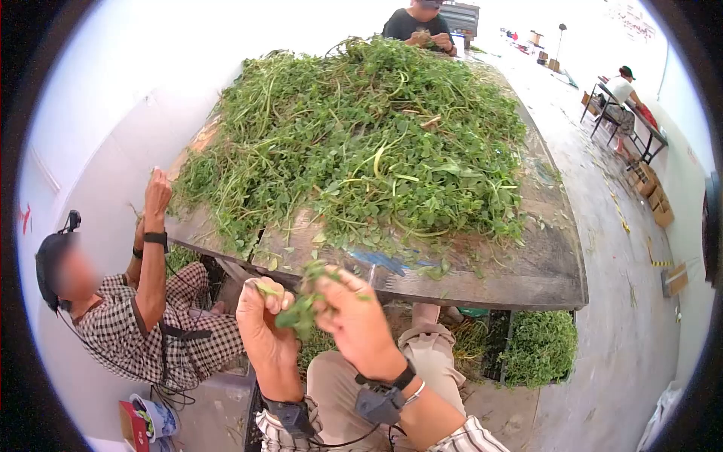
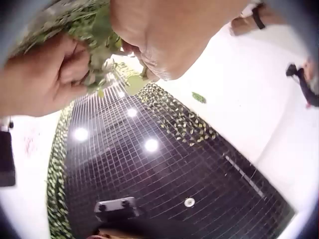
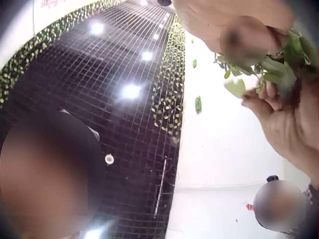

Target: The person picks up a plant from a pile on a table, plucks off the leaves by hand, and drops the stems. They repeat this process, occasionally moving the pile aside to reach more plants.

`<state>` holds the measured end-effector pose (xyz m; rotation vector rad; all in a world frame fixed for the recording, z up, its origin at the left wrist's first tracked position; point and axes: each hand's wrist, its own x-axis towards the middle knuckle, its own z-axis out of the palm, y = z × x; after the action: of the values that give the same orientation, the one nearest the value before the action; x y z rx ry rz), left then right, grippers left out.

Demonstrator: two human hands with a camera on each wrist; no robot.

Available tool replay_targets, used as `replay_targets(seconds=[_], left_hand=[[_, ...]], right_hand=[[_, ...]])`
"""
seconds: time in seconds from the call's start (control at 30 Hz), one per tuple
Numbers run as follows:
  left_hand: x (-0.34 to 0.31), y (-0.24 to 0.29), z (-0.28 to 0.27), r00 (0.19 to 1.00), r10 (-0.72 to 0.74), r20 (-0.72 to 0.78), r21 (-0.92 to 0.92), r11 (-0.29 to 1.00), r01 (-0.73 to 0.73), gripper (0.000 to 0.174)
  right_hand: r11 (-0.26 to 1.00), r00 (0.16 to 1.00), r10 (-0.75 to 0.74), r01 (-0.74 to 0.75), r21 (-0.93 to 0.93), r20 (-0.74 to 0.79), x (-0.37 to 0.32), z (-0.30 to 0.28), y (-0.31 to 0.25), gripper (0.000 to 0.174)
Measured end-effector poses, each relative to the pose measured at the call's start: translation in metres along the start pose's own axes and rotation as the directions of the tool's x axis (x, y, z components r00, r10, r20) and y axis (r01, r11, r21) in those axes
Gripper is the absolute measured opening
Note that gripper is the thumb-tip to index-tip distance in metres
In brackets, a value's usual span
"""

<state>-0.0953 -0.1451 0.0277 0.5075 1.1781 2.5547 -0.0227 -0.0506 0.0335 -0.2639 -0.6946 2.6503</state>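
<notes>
In the head view, green leafy stems point(image 1: 305, 309) hang between both hands, just off the table's near edge. The left hand point(image 1: 267, 331), fingers curled, pinches a pale leaf or stem at its fingertips. My right hand point(image 1: 354, 320), a little blurred, holds the leafy bunch with curled fingers. Close up in the left wrist view, leaves point(image 2: 102, 30) lie between the two hands; the right wrist view also has leaves point(image 3: 279, 69) there. Beyond the hands, a large heap of green plants point(image 1: 361, 143) covers much of the wooden table point(image 1: 482, 286).
A person in checked clothes point(image 1: 113, 316) sits at the left, arms raised by the table corner. Another person point(image 1: 418, 26) is at the far side. Under the table stands a crate of greens point(image 1: 538, 346). A bucket point(image 1: 157, 418) is on the floor at lower left.
</notes>
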Motion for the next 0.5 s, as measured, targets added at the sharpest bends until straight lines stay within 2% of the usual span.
replay_targets(seconds=[0.03,0.07,0.1,0.2,0.3,0.47,0.5], left_hand=[[0.002,0.001,-0.007,0.994,0.023,0.105,-0.038,0.999,-0.019,0.021],[0.003,-0.002,-0.009,0.998,0.059,-0.001,-0.005,0.998,-0.059,0.018],[0.004,-0.002,-0.011,0.998,0.065,-0.011,-0.006,0.998,-0.065,0.018],[0.006,0.004,-0.015,0.961,0.202,-0.191,0.206,0.965,-0.162,0.013],[0.008,0.013,-0.025,0.939,0.268,-0.214,0.210,0.952,-0.224,0.010],[0.000,0.015,-0.048,0.950,0.230,-0.214,0.320,0.935,-0.154,0.010],[-0.001,0.016,-0.055,0.952,0.241,-0.189,0.514,0.850,-0.113,0.010]], right_hand=[[1.000,1.000,0.012,-0.012,-0.004,0.007,0.000,0.000,-0.003,0.011],[1.000,1.000,0.000,0.000,0.027,-0.019,0.001,0.000,-0.006,0.012],[0.998,0.999,-0.012,0.014,0.057,-0.048,0.001,0.001,-0.007,0.013],[0.998,0.998,-0.033,0.035,0.046,-0.056,0.004,-0.002,-0.001,0.014],[0.996,0.993,-0.056,0.063,0.069,-0.100,0.005,-0.002,0.002,0.013],[0.988,0.987,-0.070,0.089,0.126,-0.147,0.004,-0.005,0.003,0.015],[0.987,0.988,-0.081,0.098,0.127,-0.130,0.004,-0.005,0.002,0.015]])
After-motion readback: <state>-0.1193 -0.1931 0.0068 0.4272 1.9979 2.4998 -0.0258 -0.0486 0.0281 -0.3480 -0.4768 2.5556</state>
